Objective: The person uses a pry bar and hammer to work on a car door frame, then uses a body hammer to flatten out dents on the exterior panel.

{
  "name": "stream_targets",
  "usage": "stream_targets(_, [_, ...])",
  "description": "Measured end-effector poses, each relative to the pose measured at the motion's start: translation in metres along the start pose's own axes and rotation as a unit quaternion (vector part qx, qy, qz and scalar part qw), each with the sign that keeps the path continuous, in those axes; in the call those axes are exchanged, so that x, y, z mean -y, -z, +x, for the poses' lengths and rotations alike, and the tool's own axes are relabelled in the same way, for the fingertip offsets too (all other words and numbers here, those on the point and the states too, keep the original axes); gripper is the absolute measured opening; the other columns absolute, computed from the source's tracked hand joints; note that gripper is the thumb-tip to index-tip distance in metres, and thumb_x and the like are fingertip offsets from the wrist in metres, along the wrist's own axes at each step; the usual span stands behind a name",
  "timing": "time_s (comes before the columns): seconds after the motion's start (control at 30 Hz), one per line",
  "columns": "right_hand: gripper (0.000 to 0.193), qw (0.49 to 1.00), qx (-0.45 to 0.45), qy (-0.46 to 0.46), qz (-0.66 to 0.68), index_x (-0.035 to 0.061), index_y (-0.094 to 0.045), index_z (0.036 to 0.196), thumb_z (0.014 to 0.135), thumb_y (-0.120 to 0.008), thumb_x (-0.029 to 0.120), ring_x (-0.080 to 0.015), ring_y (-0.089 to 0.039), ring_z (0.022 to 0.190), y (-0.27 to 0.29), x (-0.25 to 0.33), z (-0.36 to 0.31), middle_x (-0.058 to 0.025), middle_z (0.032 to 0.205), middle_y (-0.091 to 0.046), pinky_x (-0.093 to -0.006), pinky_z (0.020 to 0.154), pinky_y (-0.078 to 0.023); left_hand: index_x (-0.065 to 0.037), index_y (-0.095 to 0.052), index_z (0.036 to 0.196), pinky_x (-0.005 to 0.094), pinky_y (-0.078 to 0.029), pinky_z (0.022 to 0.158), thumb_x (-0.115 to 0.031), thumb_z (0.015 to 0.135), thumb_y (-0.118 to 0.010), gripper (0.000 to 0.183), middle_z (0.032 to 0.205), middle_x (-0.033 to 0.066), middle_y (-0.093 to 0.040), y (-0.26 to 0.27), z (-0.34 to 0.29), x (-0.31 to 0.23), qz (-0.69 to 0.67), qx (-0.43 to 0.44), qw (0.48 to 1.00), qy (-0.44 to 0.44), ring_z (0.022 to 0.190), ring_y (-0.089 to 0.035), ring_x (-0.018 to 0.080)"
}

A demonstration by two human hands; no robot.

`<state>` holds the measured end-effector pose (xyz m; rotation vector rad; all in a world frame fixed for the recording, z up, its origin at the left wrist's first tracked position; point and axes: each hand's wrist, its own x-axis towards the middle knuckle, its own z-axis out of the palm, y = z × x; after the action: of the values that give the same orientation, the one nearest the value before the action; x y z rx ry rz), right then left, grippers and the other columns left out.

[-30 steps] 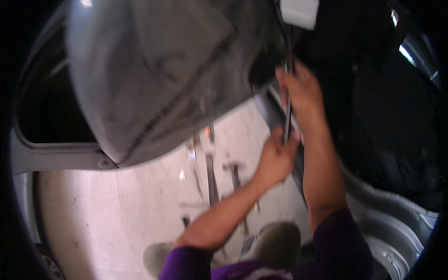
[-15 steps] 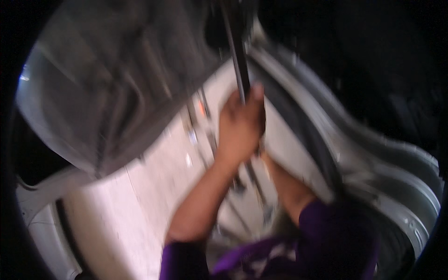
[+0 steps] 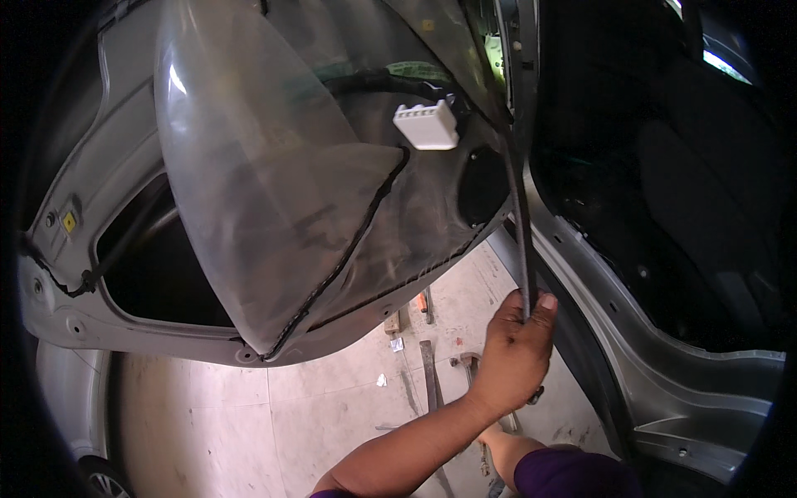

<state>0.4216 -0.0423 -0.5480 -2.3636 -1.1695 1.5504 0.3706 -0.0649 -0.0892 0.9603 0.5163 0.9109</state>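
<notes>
My left hand (image 3: 516,353) is closed around a long dark metal bar (image 3: 523,224), thumb lying along it. Upward from this fist the bar runs through the gap between an open car door (image 3: 66,311) and the car body (image 3: 573,249). Behind and below the left wrist is my right hand (image 3: 491,433), mostly hidden, its fingers out of sight. A creased clear plastic sheet (image 3: 274,191) covers much of the door's inner side. In front of it a white plastic wiring connector (image 3: 427,126) hangs from a dark harness.
On the pale floor (image 3: 224,415) under the door lie a hammer (image 3: 467,362), a flat metal bar (image 3: 429,373), an orange-handled tool (image 3: 422,303) and white scraps. A silver sill (image 3: 706,407) curves along the right. Another car's wheel (image 3: 104,477) shows at lower left.
The view has shifted and sharpened from a blur. My hands and the bar now appear lower and further right, and the door with its plastic sheet fills more of the picture.
</notes>
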Motion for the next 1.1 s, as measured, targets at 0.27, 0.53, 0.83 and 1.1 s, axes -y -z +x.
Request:
stream_targets(0.27, [0.019,0.946,0.084,0.034,0.311,0.0014,-0.058,0.092,0.087,-0.058,0.020,-0.0236,-0.059,0.058,0.041,0.011,-0.106,-0.0141,0.071,-0.061,-0.0360,0.057,-0.051,0.001,-0.054,0.120,0.0203,-0.031,0.052,-0.022,0.102,-0.052,0.029,0.066,-0.0075,-0.042,-0.005,-0.010,-0.006,0.014,-0.013,0.999,-0.047,0.058,-0.036,0.0016])
stream_targets(0.53, [0.013,0.889,-0.011,0.044,0.455,0.0007,-0.055,0.086,0.080,-0.055,0.012,-0.0229,-0.054,0.052,0.130,-0.001,-0.263,-0.0138,0.065,-0.057,-0.0369,0.052,-0.048,0.000,-0.057,0.110,0.0234,-0.039,0.063,-0.019,0.101,-0.053,0.021,0.074,-0.0022,-0.051,0.000,-0.005,-0.019,0.032,0.024,0.998,-0.048,0.068,-0.044,0.0065])
stream_targets(0.83, [0.021,0.810,-0.183,0.199,0.521,-0.0013,-0.050,0.088,0.068,-0.057,-0.002,-0.0199,-0.050,0.044,0.166,0.020,-0.399,-0.0087,0.063,-0.048,-0.0328,0.039,-0.043,-0.009,-0.053,0.111,0.0227,-0.024,0.038,-0.021,0.101,-0.056,0.016,0.062,-0.0060,-0.040,0.015,0.001,-0.010,-0.040,0.039,0.998,-0.026,0.044,-0.032,0.0041])
stream_targets(1.1, [0.027,0.655,-0.181,0.469,0.564,-0.0014,-0.059,0.095,0.069,-0.061,-0.004,-0.0171,-0.057,0.049,0.219,0.047,-0.309,-0.0102,0.079,-0.060,-0.0318,0.041,-0.047,0.000,-0.054,0.111,0.0232,-0.036,0.052,-0.024,0.101,-0.056,0.027,0.071,-0.0017,-0.052,0.018,0.013,0.012,0.006,0.006,0.998,-0.069,0.060,-0.044,0.0046])
